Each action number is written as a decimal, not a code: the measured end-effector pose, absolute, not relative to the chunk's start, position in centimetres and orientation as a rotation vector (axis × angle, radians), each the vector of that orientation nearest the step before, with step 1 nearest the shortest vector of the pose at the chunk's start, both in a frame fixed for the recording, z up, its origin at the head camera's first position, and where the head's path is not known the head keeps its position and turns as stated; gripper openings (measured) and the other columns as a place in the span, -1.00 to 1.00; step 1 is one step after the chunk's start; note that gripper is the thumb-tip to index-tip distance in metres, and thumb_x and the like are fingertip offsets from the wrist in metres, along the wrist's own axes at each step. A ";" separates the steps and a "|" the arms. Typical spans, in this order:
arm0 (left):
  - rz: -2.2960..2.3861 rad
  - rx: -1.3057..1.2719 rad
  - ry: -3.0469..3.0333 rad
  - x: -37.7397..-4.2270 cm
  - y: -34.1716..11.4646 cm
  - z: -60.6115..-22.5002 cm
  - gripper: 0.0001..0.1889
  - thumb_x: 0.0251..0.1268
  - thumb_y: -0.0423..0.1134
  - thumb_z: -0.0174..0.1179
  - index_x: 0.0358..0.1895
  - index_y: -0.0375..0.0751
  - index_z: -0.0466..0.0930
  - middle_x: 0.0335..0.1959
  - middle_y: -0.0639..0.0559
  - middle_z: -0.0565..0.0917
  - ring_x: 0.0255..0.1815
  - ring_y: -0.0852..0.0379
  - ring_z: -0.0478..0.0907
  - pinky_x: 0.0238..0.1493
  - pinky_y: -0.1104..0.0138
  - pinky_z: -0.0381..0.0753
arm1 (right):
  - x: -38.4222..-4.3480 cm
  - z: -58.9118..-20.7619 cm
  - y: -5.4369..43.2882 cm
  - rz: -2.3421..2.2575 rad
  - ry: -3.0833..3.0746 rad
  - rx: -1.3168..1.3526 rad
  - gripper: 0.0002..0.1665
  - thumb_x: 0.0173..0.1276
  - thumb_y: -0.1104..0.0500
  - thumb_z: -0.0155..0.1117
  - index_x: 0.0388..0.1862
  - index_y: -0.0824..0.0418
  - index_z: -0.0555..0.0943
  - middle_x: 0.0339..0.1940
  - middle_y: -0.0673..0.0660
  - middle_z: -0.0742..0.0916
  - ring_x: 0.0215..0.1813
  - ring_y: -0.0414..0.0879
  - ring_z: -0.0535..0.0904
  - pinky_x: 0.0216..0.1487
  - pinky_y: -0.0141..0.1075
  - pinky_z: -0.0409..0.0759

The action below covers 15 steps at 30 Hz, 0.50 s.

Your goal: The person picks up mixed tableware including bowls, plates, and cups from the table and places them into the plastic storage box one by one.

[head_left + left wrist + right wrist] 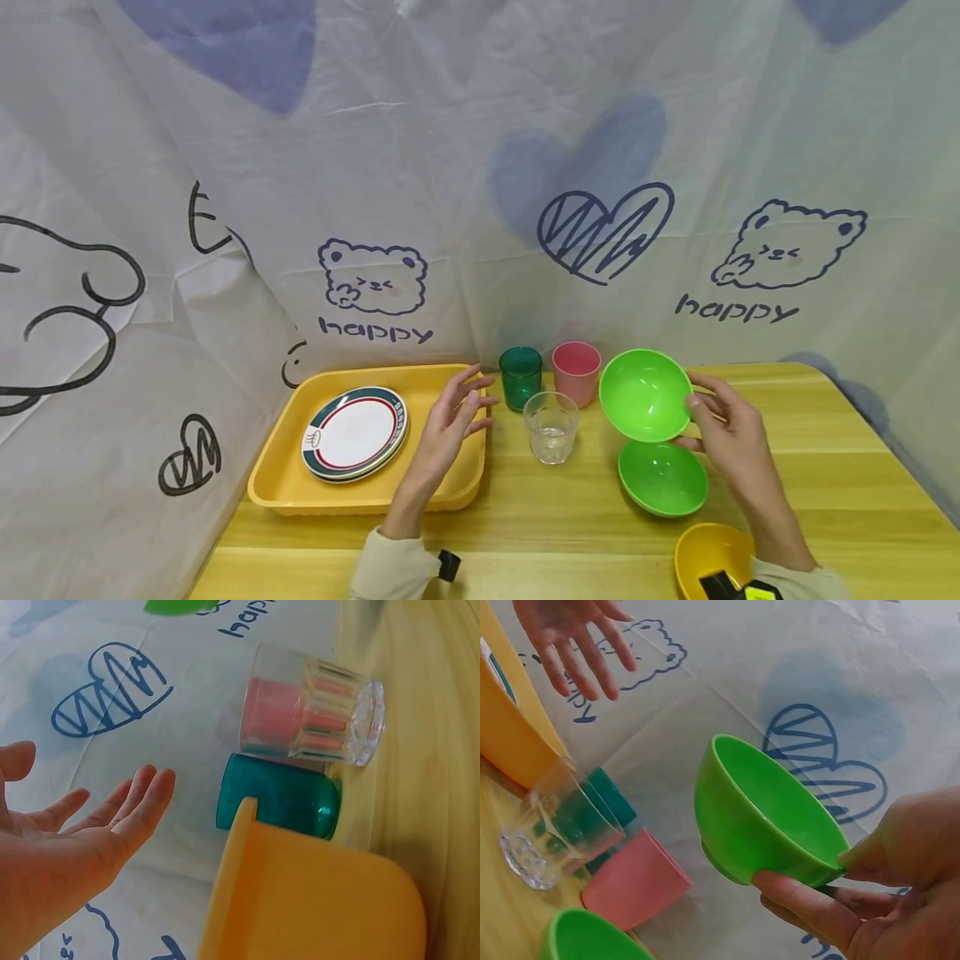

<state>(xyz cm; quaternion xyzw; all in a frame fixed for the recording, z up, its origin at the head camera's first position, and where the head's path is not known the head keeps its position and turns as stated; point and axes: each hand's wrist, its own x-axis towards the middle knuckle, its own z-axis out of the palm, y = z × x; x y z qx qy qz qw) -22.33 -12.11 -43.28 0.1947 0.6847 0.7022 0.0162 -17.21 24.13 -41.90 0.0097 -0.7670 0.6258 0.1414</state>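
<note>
My right hand (723, 425) grips a bright green bowl (637, 396) by its right rim, thumb at the inside edge and fingers beneath. The bowl is tilted, its inside facing me in the head view, and clear of the table in the right wrist view (757, 817). Below it a second green bowl (663, 492) sits on the table. My left hand (450, 417) hovers over the right side of a yellow tray (273, 467), fingers spread and holding nothing. In the tray lies a small stack of white plates (356, 437) with a green and red rim.
Between tray and bowls stand a dark green cup (521, 383), a pink cup (577, 379) and a clear glass (551, 433). A yellow bowl (701, 550) is near my right wrist, partly hidden. A printed cloth (480, 167) hangs behind the wooden table (570, 533).
</note>
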 end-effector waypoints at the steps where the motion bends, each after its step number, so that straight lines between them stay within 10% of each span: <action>1: 2.175 0.609 2.128 -22.3 -12.0 -43.3 -0.51 0.70 -0.16 -0.07 0.56 -0.14 0.21 0.44 -0.36 0.39 0.35 -0.38 0.45 0.28 -0.15 0.53 | -17.2 -41.9 23.9 1.812 -2.217 0.038 -0.50 0.66 0.29 -0.03 0.49 0.42 0.33 0.20 0.54 0.58 -0.17 -0.30 0.73 -0.26 -0.19 0.78; 15: 2.103 0.671 2.048 -22.1 -10.6 -44.1 -0.48 0.70 -0.16 -0.08 0.58 -0.18 0.14 0.47 -0.37 0.35 0.37 -0.37 0.43 0.29 -0.06 0.56 | -17.1 -42.2 20.7 1.900 -2.261 0.156 -0.54 0.65 0.31 0.02 0.44 0.44 0.38 0.20 0.60 0.59 -0.16 -0.28 0.73 -0.29 -0.17 0.79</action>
